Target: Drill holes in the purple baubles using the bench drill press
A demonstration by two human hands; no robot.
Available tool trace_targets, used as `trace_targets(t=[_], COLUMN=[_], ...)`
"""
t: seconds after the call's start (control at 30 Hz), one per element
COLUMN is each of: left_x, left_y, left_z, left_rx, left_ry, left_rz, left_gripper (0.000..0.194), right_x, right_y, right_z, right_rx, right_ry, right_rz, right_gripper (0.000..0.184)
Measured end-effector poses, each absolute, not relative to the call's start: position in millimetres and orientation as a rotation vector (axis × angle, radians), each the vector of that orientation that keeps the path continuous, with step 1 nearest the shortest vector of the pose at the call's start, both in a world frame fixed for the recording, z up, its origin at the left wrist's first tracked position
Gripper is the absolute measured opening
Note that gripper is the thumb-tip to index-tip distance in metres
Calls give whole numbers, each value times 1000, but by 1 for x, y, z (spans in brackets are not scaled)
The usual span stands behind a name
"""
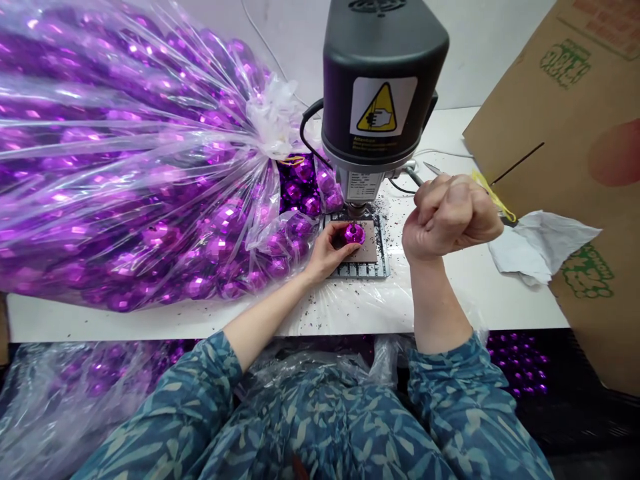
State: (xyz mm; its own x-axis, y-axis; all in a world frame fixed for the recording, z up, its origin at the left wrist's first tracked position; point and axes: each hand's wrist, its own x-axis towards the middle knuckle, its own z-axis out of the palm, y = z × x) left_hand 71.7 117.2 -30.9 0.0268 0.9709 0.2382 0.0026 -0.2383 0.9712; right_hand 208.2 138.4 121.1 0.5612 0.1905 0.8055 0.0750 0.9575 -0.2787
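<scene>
My left hand (331, 248) pinches a shiny purple faceted ball (354, 233) between thumb and fingers. The ball rests on a flat brown board (369, 252), which lies on the slotted metal base (345, 270) of a small bench drill press (385, 87). Directly above the ball is the machine's chuck (357, 209); whether the bit touches the ball I cannot tell. Raised to the right of the machine, my right hand (450, 217) is closed in a fist around the end of the feed lever (413, 176). The lever's grip is hidden inside my fingers.
A large clear bag (150, 167) of purple balls fills the left side, its open neck by the base. At right stand a cardboard box (560, 133) and a white cloth (537, 247). Purple flakes litter the white table (125, 320). More balls (520, 363) lie below its edge.
</scene>
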Motion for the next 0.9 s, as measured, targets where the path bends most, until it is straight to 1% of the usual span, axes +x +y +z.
trace_targets(t=[0.17, 0.33, 0.47, 0.57, 0.67, 0.73, 0.8, 0.9], left_x=[72, 71, 71, 72, 72, 69, 62, 48], left_y=[117, 115, 114, 116, 113, 102, 81, 33], left_z=[-30, -27, -26, -25, -17, -7, 6, 17], left_rx=[1403, 1407, 1422, 1425, 1444, 1495, 1623, 1976], left_ry=[1073, 1064, 1058, 1068, 1133, 1215, 1240, 975], left_rz=[1360, 1361, 1359, 1355, 1361, 1389, 1395, 1231], left_gripper=[61, 61, 60, 57, 53, 50, 44, 34], right_x=[211, 214, 214, 210, 208, 208, 208, 207], right_y=[143, 146, 140, 134, 139, 147, 156, 161], right_z=[115, 104, 102, 124, 161, 181, 192, 195], right_rx=[-327, -280, -223, -264, -500, -497, -445, -402], right_ry=[-969, -1039, -1089, -1064, -1039, -1055, -1046, -1020], right_rz=[41, -47, -36, 13, 153, 274, 303, 344], right_gripper=[68, 64, 64, 62, 63, 61, 57, 52])
